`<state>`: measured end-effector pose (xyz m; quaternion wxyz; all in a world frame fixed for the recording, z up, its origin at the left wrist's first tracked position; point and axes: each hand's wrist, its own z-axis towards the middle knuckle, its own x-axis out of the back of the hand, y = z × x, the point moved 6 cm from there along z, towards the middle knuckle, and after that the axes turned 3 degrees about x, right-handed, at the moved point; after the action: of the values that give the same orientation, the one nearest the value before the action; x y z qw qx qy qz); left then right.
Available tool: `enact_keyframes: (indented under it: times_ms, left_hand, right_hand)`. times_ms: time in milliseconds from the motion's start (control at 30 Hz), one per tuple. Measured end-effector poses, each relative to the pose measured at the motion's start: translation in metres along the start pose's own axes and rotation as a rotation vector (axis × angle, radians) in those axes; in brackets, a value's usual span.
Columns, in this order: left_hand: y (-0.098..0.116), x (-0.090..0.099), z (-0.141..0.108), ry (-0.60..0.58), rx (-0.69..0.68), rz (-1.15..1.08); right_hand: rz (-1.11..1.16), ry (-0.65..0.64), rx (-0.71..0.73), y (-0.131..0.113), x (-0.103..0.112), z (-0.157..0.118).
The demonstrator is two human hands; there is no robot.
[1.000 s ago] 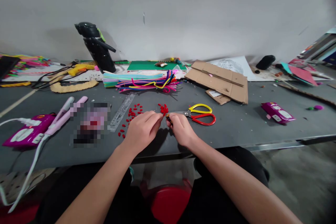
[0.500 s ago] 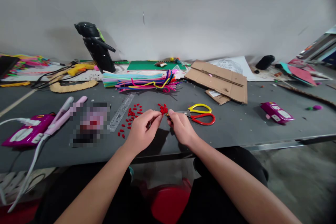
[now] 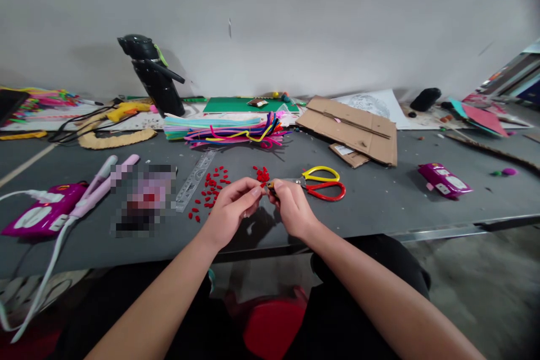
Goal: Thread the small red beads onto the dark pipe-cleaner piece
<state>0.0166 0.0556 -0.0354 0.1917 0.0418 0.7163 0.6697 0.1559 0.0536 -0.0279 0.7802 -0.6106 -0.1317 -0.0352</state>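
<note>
My left hand (image 3: 236,205) is closed, thumb and forefinger pinching a small red piece (image 3: 263,185). My right hand (image 3: 292,205) is closed round a small gold-coloured metal tool (image 3: 270,185); its tip meets the red piece, and the fingers hide most of it. Just beyond the fingertips lies a little pile of red pieces (image 3: 262,172). More short red pieces (image 3: 213,183) are scattered left of my left hand. Scissors (image 3: 323,183) with one yellow and one red handle lie beyond my right hand, blades partly hidden.
A clear ruler (image 3: 194,183) lies left of the scattered pieces. Behind are bundled pipe cleaners (image 3: 236,130) and flattened cardboard (image 3: 352,129). A black flask (image 3: 154,79) stands at the back left. A pink hair straightener (image 3: 101,185), purple pouches (image 3: 445,181) and a blurred-out object (image 3: 145,199) also lie here.
My hands have drawn slightly nearer to me, off the red pile, which shows more fully. The red piece and the gold-coloured tool now show between my fingertips.
</note>
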Motion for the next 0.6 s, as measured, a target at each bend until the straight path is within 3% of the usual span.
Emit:
enact_keyframes:
  times_ms: [600]
  left_hand:
    - [-0.0006, -0.0021, 0.0015, -0.044, -0.023, -0.021]
  right_hand:
    - [-0.078, -0.020, 0.040, -0.0066, 0.0003, -0.0013]
